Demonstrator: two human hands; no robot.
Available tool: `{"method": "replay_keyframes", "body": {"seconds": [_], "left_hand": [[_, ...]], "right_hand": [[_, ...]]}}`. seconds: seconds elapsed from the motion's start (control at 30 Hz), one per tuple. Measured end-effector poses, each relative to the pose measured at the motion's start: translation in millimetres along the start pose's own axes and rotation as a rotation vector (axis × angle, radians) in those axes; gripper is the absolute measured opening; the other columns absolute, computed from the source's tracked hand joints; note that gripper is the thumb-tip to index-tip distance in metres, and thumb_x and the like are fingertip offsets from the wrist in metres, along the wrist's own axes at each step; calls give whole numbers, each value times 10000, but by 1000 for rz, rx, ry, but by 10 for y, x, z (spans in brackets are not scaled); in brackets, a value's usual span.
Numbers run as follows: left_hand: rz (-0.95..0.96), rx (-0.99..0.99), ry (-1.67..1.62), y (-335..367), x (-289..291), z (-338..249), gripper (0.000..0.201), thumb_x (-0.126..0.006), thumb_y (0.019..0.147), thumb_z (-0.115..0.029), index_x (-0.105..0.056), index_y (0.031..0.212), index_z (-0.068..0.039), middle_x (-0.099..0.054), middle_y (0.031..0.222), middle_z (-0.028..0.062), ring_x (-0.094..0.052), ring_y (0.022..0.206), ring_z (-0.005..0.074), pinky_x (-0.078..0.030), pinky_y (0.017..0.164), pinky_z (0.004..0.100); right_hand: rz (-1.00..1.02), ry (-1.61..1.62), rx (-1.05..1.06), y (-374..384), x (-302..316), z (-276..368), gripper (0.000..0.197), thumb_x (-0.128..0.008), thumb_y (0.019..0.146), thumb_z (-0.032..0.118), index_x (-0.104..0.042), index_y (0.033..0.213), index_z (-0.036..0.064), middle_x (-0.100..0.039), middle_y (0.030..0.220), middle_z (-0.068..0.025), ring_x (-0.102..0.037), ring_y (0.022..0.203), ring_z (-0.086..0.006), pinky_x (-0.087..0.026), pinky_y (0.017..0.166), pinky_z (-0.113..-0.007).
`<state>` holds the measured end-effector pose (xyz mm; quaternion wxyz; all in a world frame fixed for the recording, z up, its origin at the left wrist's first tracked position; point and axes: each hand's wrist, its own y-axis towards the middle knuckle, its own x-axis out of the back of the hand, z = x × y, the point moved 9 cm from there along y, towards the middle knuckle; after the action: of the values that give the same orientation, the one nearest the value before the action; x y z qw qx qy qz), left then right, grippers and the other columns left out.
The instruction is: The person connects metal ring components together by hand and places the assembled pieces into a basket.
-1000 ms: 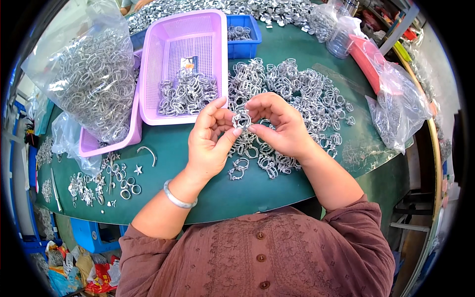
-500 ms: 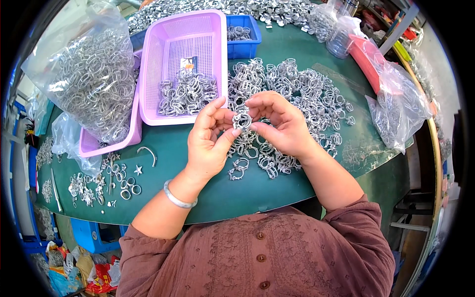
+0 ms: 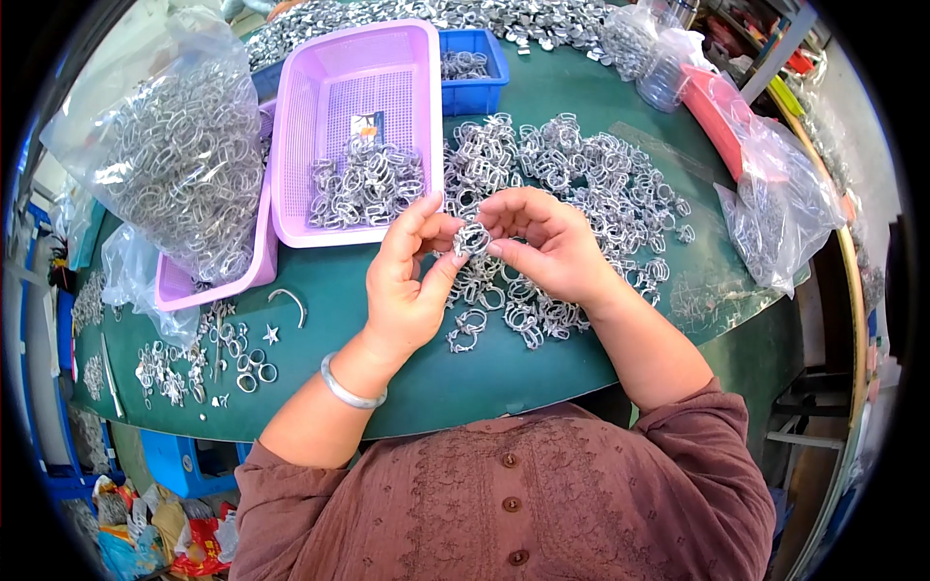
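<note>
Silvery ring (image 3: pixel 466 239) is clamped by left fingers (image 3: pixel 442 277) and right fingers (image 3: pixel 523 256) near the lilac basket (image 3: pixel 387 102) (rings (image 3: pixel 363 189) inside).

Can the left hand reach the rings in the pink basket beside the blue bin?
Probably yes: the left hand is close to the near right corner of the pink basket, and nothing seems to cover the rings inside. Its grip is on another ring, though, so it may need freeing first.

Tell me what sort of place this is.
Probably a workshop for metal jewellery or small fittings, judging by the heap of silvery ring-shaped pieces on the green table, the clear bag packed with more, and the lilac basket holding others.
</note>
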<state>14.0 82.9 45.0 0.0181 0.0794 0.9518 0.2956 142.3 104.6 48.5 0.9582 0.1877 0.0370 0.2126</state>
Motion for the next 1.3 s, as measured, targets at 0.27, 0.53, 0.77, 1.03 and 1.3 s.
{"method": "replay_keyframes", "body": {"seconds": [0.27, 0.53, 0.77, 1.03, 1.3], "left_hand": [[25, -14, 80, 4, -70, -42, 561, -559, 762, 91, -372, 1279, -20, -566, 1017, 88, -531, 878, 141, -441, 804, 278], [32, 112, 57, -95, -42, 62, 532, -525, 780, 88, -376, 1281, -15, -472, 1201, 120, -507, 1028, 184, -434, 840, 283], [106, 9, 159, -71, -150, 3, 364, -526, 783, 69, -512, 1142, 11, -475, 1163, 127, -514, 976, 173, -462, 752, 259], [110, -15, 219, -48, -158, -32, 303, -540, 778, 57, -548, 1078, 15, -509, 1121, 134, -533, 874, 157, -466, 706, 251], [124, -40, 298, 20, -177, -20, 251, -586, 760, 30, -586, 1010, 8, -560, 1037, 126, -548, 766, 149, -455, 672, 246]], "right_hand": [[43, 50, -167, -53, 17, -69, 258, -563, 782, -58, -551, 1031, 8, -563, 941, -27, -536, 876, -93, -454, 771, -249], [-83, -237, -47, -133, 589, 411, 226, -576, 769, -13, -569, 993, 18, -576, 901, 2, -532, 832, -61, -443, 737, -224], [-786, -1052, 172, -706, 2410, 1792, 206, -533, 768, -7, -594, 963, 26, -591, 824, 7, -539, 730, -65, -459, 671, -228], [-1071, -1597, -100, -1082, 3722, 2650, 275, -564, 725, 102, -619, 992, 68, -637, 927, -134, -618, 849, -250, -469, 789, -323], [-781, -1449, 36, -676, 3216, 2052, 258, -591, 747, 150, -612, 975, 31, -644, 858, -117, -622, 777, -196, -478, 722, -304]]}}
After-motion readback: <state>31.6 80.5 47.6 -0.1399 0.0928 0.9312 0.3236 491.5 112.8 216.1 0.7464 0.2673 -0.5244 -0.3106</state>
